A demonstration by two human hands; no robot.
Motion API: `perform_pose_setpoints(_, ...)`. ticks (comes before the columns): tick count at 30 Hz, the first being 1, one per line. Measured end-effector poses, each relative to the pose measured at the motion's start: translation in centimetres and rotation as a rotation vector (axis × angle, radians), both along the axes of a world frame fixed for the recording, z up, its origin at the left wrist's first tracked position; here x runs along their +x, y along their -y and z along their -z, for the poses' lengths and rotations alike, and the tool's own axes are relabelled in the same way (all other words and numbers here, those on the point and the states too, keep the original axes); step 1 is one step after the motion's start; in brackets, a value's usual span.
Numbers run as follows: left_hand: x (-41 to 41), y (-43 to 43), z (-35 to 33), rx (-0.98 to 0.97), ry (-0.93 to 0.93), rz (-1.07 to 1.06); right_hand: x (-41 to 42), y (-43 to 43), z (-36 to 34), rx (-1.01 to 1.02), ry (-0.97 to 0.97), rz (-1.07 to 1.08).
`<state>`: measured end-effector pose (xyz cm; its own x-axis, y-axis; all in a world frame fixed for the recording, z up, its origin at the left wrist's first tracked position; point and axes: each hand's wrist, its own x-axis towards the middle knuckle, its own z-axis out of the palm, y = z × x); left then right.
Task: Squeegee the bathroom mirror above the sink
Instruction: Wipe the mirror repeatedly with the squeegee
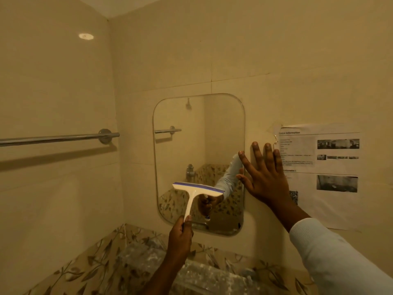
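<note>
A rounded rectangular mirror (197,133) hangs on the cream tiled wall. My left hand (180,235) grips the handle of a white squeegee (195,189) with a blue rubber blade. The blade lies across the lower part of the mirror, tilted down to the right. My right hand (263,173) presses flat on the wall at the mirror's right edge, fingers straight and spread, thumb over the glass rim. The mirror reflects both hands and a sleeve.
A chrome towel bar (59,138) runs along the left wall. A printed paper notice (321,165) is stuck to the wall right of my right hand. Below the mirror is a leaf-patterned tile band (89,265) and a clear plastic-covered fixture (212,273).
</note>
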<state>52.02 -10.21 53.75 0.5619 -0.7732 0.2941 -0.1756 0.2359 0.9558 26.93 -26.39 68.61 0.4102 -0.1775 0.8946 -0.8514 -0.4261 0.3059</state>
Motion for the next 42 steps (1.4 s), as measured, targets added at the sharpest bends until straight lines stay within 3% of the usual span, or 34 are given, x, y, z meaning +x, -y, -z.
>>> perform_pose_setpoints(7,-0.5,-2.8,4.1,0.091,-0.024,0.007,0.0,-0.2,-0.1,0.015,-0.008,-0.001)
perform_pose_setpoints(17,-4.6,-0.6,0.3,-0.074,-0.039,0.025,-0.1,-0.2,-0.1,0.042,-0.010,-0.008)
perform_pose_setpoints(27,-5.8,-0.2,4.8,-0.021,0.111,0.019,0.0,0.0,0.0,0.023,-0.011,-0.006)
perform_pose_setpoints(42,-5.6,-0.5,9.3,0.131,0.006,0.012,0.1,0.3,0.0,0.011,-0.003,-0.010)
